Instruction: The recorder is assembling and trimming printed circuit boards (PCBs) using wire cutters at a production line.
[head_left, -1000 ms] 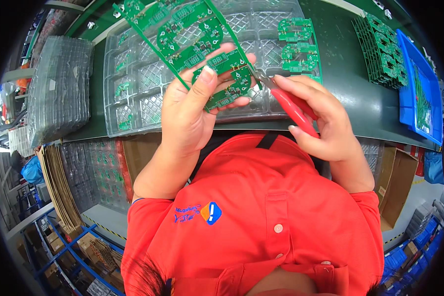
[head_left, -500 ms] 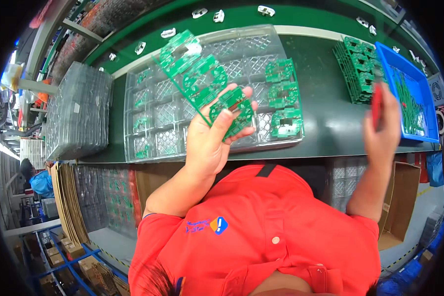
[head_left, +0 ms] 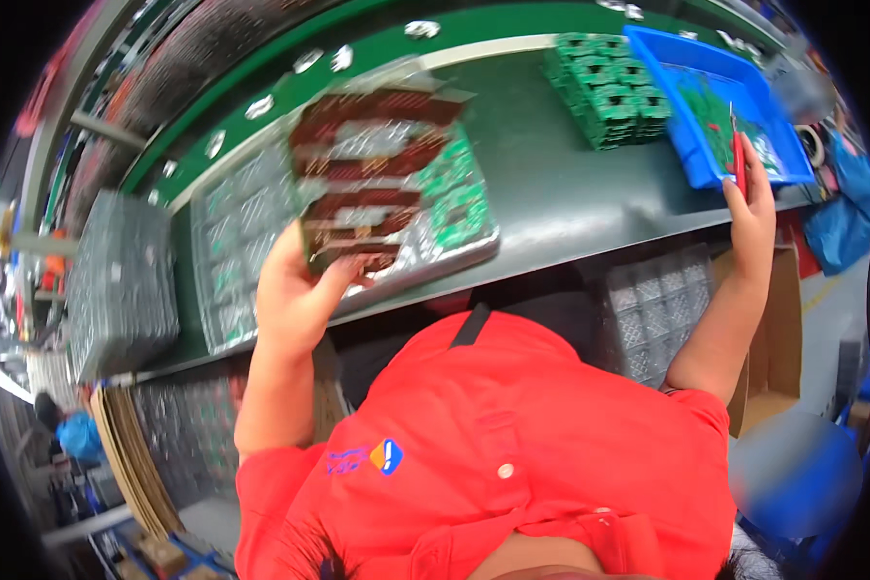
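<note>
My left hand grips a panel of joined circuit boards by its near edge. The panel shows a red-brown face, smeared by motion, and hangs over a clear plastic compartment tray. Green circuit boards lie in the tray's right side, partly behind the panel. At the right, my right hand is closed round a red-handled tool with a thin metal tip pointing away from me. Its exact kind is unclear. The tool is over the near right part of a blue bin holding green scraps.
A stack of green board panels stands left of the blue bin. Clear trays are piled at the left. White parts lie along the green strip at the back. Below the bench edge are a cardboard box and more trays.
My left hand has moved left, and the panel now shows a red-brown face instead of green. My right hand with the tool has shifted to the bin. The whole view has swung.
</note>
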